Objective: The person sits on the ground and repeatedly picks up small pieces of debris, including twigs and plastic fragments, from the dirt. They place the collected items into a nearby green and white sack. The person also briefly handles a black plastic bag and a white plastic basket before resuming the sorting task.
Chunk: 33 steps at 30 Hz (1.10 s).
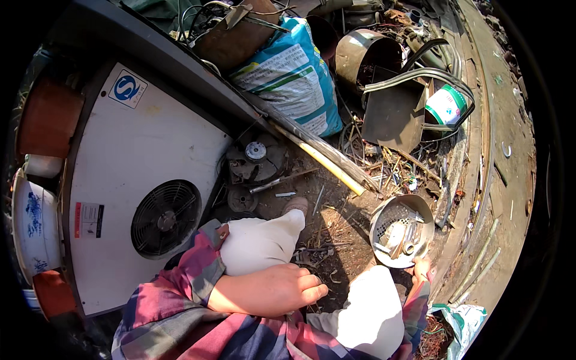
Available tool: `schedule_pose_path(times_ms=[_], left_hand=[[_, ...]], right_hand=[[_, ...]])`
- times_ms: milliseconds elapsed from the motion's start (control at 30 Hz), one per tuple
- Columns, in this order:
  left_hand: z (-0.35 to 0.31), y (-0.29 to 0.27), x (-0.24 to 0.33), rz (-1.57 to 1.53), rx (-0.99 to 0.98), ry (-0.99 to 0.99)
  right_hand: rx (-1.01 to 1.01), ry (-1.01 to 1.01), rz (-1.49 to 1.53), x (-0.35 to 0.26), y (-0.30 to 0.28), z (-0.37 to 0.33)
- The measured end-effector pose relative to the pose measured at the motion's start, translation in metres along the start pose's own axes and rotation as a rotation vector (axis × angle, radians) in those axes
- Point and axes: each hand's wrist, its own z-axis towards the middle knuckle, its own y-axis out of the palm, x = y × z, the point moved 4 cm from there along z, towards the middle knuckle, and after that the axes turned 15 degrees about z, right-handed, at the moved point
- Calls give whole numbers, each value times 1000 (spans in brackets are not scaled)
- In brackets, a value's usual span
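Observation:
My left hand [294,289] is held in front of my body, above my left leg, with its fingers curled closed. Whatever they may hold does not show. On my right side, a round metal strainer pan [427,211] with a perforated bottom tilts toward me. Small metal pieces [397,235], some tubular, lie inside it. My right hand [422,267] grips the pan's near edge, its fingers partly hidden behind the pan and my sleeve.
A white cabinet with a round fan grille [165,219] stands at left. A wooden pole [327,161] slants across the middle. Beyond are a blue woven sack [318,90], a rusty metal drum [354,57] and a metal chair frame [393,120]. Wooden planks [498,156] run along the right.

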Motion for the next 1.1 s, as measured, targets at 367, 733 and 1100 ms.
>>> schedule_pose_path(times_ms=[367,733,1100], left_hand=[[-24,48,41,-200,129,332],[-75,0,-1,-150,269,289],[-64,-7,-31,-1,232,102]], right_hand=[[46,-355,11,-198,132,-137],[-578,-448,-270,-368,560,-217],[-761,-1601,-1601,-273,832,-251]])
